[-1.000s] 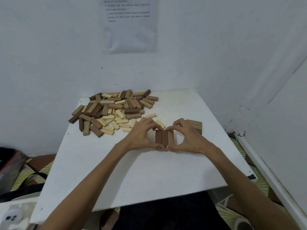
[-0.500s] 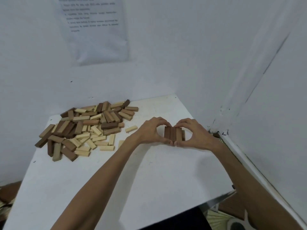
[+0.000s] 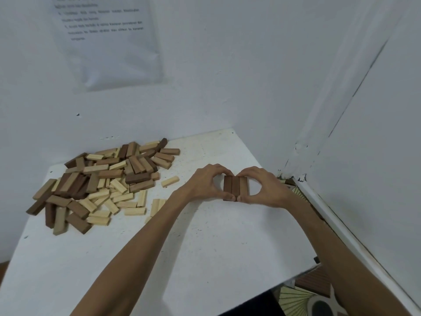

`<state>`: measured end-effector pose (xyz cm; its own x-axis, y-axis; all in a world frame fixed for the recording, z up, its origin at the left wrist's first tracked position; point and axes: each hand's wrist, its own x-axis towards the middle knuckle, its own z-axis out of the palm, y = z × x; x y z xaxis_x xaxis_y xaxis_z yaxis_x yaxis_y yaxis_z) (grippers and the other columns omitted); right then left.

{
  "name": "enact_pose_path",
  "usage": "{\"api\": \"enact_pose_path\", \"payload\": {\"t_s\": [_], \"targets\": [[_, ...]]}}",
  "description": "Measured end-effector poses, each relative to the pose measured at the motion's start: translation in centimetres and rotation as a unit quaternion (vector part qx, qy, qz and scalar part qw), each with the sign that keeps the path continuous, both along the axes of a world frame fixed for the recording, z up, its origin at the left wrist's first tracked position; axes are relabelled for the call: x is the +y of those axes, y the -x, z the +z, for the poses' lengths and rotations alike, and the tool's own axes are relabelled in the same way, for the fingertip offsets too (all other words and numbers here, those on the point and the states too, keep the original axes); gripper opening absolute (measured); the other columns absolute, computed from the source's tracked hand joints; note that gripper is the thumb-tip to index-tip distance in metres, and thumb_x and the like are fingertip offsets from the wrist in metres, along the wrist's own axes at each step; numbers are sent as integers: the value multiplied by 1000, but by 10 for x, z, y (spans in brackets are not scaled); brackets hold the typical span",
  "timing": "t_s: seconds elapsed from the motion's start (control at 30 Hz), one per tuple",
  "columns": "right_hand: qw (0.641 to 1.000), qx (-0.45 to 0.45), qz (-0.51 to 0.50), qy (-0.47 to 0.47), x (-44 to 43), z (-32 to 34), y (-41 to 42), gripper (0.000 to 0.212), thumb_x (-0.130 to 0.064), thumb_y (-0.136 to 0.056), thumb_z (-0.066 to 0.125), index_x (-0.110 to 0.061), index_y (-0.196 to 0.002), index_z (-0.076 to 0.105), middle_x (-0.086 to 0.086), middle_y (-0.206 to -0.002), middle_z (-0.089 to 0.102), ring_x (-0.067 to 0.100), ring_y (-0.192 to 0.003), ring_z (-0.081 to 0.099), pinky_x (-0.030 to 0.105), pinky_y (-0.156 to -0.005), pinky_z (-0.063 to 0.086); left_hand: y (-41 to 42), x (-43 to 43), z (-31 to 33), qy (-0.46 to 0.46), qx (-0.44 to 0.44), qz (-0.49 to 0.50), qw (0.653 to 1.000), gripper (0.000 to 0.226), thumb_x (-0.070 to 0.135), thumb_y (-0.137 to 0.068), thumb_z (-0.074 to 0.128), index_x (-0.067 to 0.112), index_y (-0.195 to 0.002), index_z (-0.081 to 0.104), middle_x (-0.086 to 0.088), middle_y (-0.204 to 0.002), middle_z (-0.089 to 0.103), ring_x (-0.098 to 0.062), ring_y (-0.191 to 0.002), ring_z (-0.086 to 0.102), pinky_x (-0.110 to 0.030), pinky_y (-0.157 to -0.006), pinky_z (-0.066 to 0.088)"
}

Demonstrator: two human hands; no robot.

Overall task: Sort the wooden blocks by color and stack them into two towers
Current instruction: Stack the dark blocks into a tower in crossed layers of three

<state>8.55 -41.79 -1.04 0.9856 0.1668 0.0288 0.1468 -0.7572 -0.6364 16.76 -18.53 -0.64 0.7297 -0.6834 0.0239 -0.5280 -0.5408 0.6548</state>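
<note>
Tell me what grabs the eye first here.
The left hand and right hand cup a row of three dark blocks lying side by side near the right edge of the white table. To their left sprawls an unsorted pile of dark and pale blocks. A printed sheet hangs on the wall above it.

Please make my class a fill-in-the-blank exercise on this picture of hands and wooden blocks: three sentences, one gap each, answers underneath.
1. The dark brown blocks gripped between the left hand and right hand number ____.
2. The mixed pile lies to the ____ of both hands.
3. The table is coloured ____.
Missing words: three; left; white.
</note>
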Motion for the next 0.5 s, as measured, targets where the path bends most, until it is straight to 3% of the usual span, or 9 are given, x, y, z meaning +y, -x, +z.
{"api": "enact_pose_path", "payload": {"t_s": [0.4, 0.5], "targets": [[1000, 23, 3, 14, -1, -3, 0, 68, -61, -72, 80, -44, -132, 54, -30, -130, 48, -3, -129, 36, 43, -115, 32, 0, 0, -4, -28, -10, 0, 1000, 72, 73, -57, 79, 40, -120, 63, 23, -121, 60, -5, -117, 47, -47, -107, 38], [999, 46, 5, 18, -3, -2, 1, 82, -65, -70, 80, -44, -142, 45, -31, -134, 45, -5, -131, 33, 42, -116, 32, 1, 2, -2, -30, -1, 4, 1000, 83, 69, -57, 84, 38, -130, 58, 24, -125, 58, -4, -122, 45, -44, -111, 35]]}}
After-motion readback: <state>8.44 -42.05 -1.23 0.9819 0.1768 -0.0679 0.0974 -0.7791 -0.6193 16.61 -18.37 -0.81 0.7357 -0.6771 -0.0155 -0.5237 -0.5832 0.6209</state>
